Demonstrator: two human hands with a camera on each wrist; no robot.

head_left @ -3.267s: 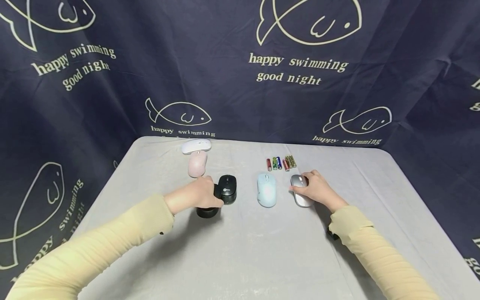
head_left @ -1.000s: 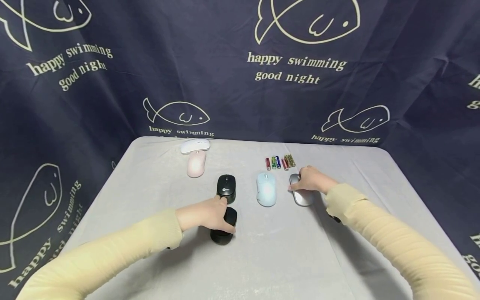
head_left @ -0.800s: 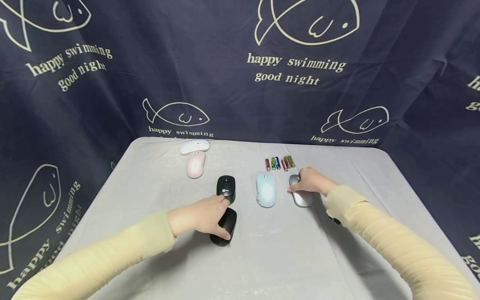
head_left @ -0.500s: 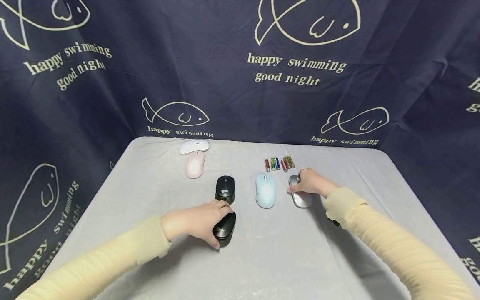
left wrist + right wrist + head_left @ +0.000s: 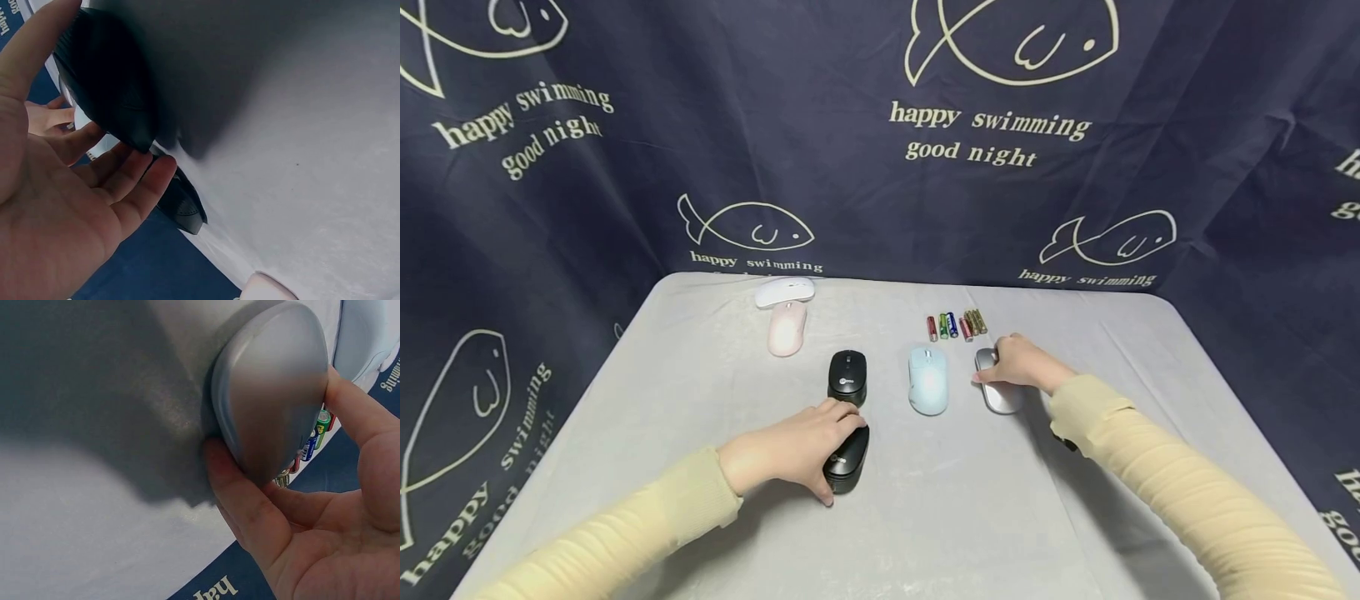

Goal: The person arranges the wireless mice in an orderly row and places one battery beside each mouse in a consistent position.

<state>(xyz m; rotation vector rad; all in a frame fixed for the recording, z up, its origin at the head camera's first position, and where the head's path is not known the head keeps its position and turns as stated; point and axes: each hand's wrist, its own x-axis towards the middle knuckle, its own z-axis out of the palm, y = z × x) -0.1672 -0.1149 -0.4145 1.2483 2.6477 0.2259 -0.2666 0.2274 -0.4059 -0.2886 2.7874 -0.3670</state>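
Observation:
My left hand (image 5: 801, 446) grips the nearer black computer mouse (image 5: 847, 458), thumb at its near end and fingertips at its far end. The same mouse (image 5: 109, 75) looms dark in the left wrist view, above my fingers. Just beyond it on the table stands a second black mouse (image 5: 847, 375), close to my knuckles. On the other side, my right hand (image 5: 1021, 364) holds a silver mouse (image 5: 1002, 398) by its two sides. In the right wrist view the silver mouse (image 5: 275, 394) sits between thumb and fingers. A light blue mouse (image 5: 929, 382) lies between the two hands.
Several small batteries (image 5: 957, 325) lie in a row behind the light blue mouse. A pink mouse (image 5: 787, 329) and a white mouse (image 5: 786, 292) touch or nearly touch at the back left. A dark blue printed curtain (image 5: 865, 192) hangs behind the grey-covered table (image 5: 940, 525).
My left hand brought the nearer black mouse toward me and right, in front of the other black one. It then shifted left around it. My right hand has stayed on the silver mouse.

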